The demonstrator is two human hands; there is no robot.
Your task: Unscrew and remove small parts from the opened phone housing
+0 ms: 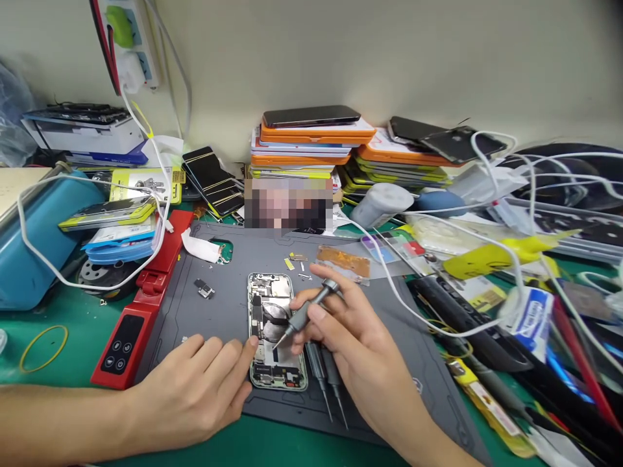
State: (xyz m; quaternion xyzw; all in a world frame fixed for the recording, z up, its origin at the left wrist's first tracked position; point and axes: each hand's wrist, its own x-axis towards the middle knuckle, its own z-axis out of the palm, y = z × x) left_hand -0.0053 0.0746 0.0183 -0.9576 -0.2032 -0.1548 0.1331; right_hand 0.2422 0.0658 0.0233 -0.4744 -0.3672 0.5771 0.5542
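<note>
An opened phone (272, 324) lies face up on a dark grey work mat (228, 305), its inner parts showing. My right hand (350, 344) is closed on a grey screwdriver (304, 312), whose tip points down into the middle of the phone. My left hand (195, 389) rests flat on the mat, fingers stretched out and touching the phone's left edge. Two more screwdrivers (327, 383) lie on the mat just right of the phone, partly under my right hand.
A red device with buttons (139, 318) lies along the mat's left edge, beside a blue case (39, 240). Stacks of orange and yellow boxes with phones (311, 146) stand at the back. White cables, tools and packets (487, 292) crowd the right side. Small loose parts (204, 288) sit on the mat.
</note>
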